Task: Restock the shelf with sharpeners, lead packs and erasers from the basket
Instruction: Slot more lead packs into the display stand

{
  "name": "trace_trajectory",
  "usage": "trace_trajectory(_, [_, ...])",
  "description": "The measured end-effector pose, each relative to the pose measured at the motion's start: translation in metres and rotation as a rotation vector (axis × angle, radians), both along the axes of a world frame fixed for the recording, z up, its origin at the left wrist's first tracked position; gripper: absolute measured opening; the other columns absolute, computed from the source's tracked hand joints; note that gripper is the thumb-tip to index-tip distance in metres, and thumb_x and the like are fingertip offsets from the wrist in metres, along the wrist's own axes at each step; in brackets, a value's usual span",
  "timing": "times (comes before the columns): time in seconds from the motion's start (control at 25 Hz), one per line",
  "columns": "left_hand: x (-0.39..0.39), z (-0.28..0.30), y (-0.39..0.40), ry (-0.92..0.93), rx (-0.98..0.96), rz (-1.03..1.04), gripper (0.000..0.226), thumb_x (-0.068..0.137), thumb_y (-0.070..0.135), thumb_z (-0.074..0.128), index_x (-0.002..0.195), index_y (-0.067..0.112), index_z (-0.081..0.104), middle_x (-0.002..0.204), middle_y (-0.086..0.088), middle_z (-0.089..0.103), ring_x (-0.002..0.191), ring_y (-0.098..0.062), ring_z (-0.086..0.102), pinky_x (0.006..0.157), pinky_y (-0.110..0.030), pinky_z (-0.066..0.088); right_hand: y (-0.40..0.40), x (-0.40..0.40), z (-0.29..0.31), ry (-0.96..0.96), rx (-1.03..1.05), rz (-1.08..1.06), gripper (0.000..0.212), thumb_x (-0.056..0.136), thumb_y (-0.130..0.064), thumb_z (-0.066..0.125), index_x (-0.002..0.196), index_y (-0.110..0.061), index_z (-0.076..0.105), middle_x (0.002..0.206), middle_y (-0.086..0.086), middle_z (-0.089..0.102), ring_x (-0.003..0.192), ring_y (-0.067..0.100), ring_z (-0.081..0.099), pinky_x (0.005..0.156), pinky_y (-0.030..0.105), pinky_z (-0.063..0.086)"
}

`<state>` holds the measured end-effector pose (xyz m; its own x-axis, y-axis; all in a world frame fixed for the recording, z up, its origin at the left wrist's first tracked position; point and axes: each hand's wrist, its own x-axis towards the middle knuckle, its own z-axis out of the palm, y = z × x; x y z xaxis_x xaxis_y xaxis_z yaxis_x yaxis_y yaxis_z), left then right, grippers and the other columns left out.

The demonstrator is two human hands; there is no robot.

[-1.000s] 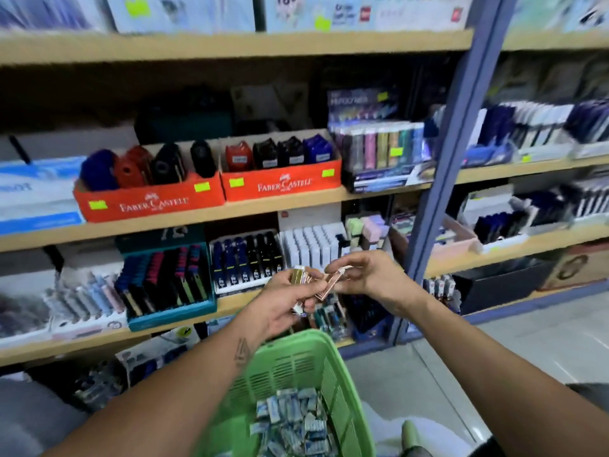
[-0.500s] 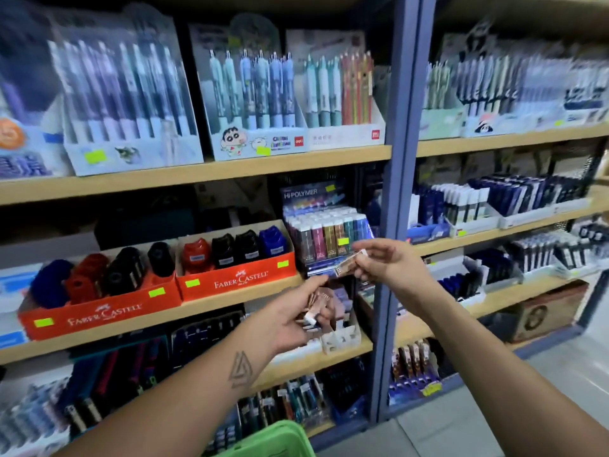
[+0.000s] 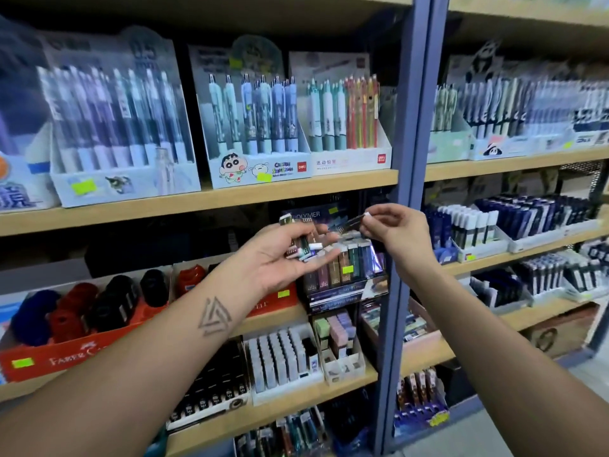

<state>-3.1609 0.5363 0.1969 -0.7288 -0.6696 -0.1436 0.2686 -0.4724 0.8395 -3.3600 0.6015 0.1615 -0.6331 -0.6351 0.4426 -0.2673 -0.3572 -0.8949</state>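
Observation:
My left hand (image 3: 280, 255) is raised in front of the middle shelf, palm up, its fingers curled round a bunch of several small lead packs (image 3: 304, 249). My right hand (image 3: 392, 232) pinches one slim dark lead pack (image 3: 351, 222) by its white end, just to the right of the bunch. Both hands hover in front of the lead pack display box (image 3: 342, 268) marked POLYMER, which holds a row of upright coloured packs. The basket is out of view.
Red Faber-Castell trays of sharpeners (image 3: 99, 311) stand on the shelf at left. Erasers (image 3: 283, 357) fill boxes on the shelf below. Pen displays (image 3: 257, 127) line the upper shelf. A blue steel upright (image 3: 405, 225) divides the shelving; more lead packs (image 3: 474, 225) sit to its right.
The view has tilted up and the green basket has dropped out of sight. Both hands rose to the lead pack display. My right hand drew one pack away from the bunch.

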Motion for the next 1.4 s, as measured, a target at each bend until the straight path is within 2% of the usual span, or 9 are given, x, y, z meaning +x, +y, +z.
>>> trace_trajectory(0.12, [0.001, 0.008, -0.011, -0.015, -0.022, 0.033, 0.011, 0.096, -0.005, 0.053, 0.09, -0.011, 0.061, 0.084, -0.026, 0.068, 0.068, -0.03, 0.07, 0.052, -0.033, 0.059, -0.008, -0.007, 0.004, -0.025, 0.023, 0.007, 0.01, 0.091, 0.001, 0.068, 0.101, 0.0, 0.067, 0.082, 0.014, 0.072, 0.077, 0.024, 0.073, 0.079, 0.03, 0.061])
trace_trajectory(0.24, [-0.001, 0.006, -0.02, -0.057, -0.064, 0.098, 0.006, 0.093, -0.01, 0.055, 0.096, -0.014, 0.057, 0.083, -0.029, 0.066, 0.074, -0.032, 0.066, 0.05, -0.029, 0.057, -0.025, -0.016, 0.001, 0.205, 0.154, -0.125, 0.007, 0.089, -0.007, 0.072, 0.093, -0.012, 0.07, 0.08, 0.006, 0.075, 0.074, 0.016, 0.074, 0.075, 0.029, 0.06])
trace_trajectory(0.36, [-0.003, -0.001, -0.023, -0.078, -0.096, 0.13, 0.024, 0.09, -0.012, 0.058, 0.114, -0.016, 0.055, 0.089, -0.032, 0.069, 0.072, -0.033, 0.073, 0.057, -0.036, 0.062, -0.035, -0.016, 0.002, 0.335, 0.227, -0.13, 0.011, 0.089, -0.008, 0.073, 0.087, -0.018, 0.07, 0.081, 0.006, 0.074, 0.07, 0.013, 0.073, 0.065, 0.02, 0.054])
trace_trajectory(0.56, [-0.003, -0.006, -0.027, -0.071, -0.067, 0.088, 0.024, 0.093, -0.012, 0.053, 0.116, -0.017, 0.055, 0.103, -0.034, 0.069, 0.086, -0.037, 0.074, 0.065, -0.042, 0.063, -0.045, -0.022, 0.007, 0.453, 0.332, -0.051, 0.009, 0.087, -0.004, 0.074, 0.089, -0.012, 0.07, 0.076, 0.008, 0.075, 0.072, 0.021, 0.074, 0.075, 0.033, 0.06])
trace_trajectory(0.8, [-0.006, -0.01, -0.036, -0.039, -0.031, 0.202, 0.03, 0.094, -0.013, 0.052, 0.123, -0.012, 0.051, 0.11, -0.037, 0.064, 0.084, -0.045, 0.072, 0.065, -0.046, 0.063, -0.054, -0.025, 0.017, 0.36, 0.312, 0.037, 0.006, 0.086, -0.004, 0.074, 0.09, -0.007, 0.072, 0.082, 0.013, 0.075, 0.078, 0.025, 0.074, 0.074, 0.04, 0.061])
trace_trajectory(0.92, [-0.006, -0.011, -0.042, -0.019, -0.015, 0.274, 0.033, 0.092, -0.014, 0.055, 0.123, -0.007, 0.05, 0.118, -0.033, 0.057, 0.079, -0.045, 0.072, 0.067, -0.045, 0.062, -0.057, -0.025, 0.021, 0.442, 0.406, 0.066, 0.006, 0.085, -0.004, 0.075, 0.088, -0.009, 0.073, 0.078, 0.006, 0.075, 0.08, 0.021, 0.073, 0.071, 0.032, 0.06])
trace_trajectory(1.04, [-0.007, -0.012, -0.042, -0.03, -0.032, 0.287, 0.033, 0.091, -0.015, 0.055, 0.123, -0.008, 0.05, 0.119, -0.033, 0.057, 0.08, -0.045, 0.072, 0.063, -0.043, 0.062, -0.062, -0.022, 0.018, 0.556, 0.468, 0.132, 0.007, 0.084, -0.008, 0.078, 0.084, -0.014, 0.076, 0.078, 0.0, 0.076, 0.08, 0.014, 0.073, 0.078, 0.033, 0.061])
trace_trajectory(1.28, [-0.008, -0.013, -0.036, -0.123, -0.116, 0.267, 0.028, 0.088, -0.013, 0.062, 0.115, -0.007, 0.055, 0.116, -0.032, 0.063, 0.081, -0.041, 0.074, 0.063, -0.044, 0.062, -0.068, -0.012, 0.028, 0.901, 0.676, 0.12, 0.01, 0.088, -0.011, 0.074, 0.094, -0.017, 0.08, 0.099, -0.003, 0.075, 0.093, 0.011, 0.067, 0.081, 0.021, 0.051])
trace_trajectory(1.4, [-0.006, -0.009, -0.032, -0.14, -0.187, 0.224, 0.015, 0.089, -0.011, 0.063, 0.102, -0.006, 0.057, 0.111, -0.029, 0.067, 0.083, -0.041, 0.074, 0.07, -0.045, 0.063, -0.063, -0.008, 0.034, 0.792, 0.625, 0.134, 0.018, 0.094, -0.009, 0.065, 0.101, -0.019, 0.078, 0.095, -0.003, 0.076, 0.079, 0.011, 0.064, 0.068, 0.021, 0.048])
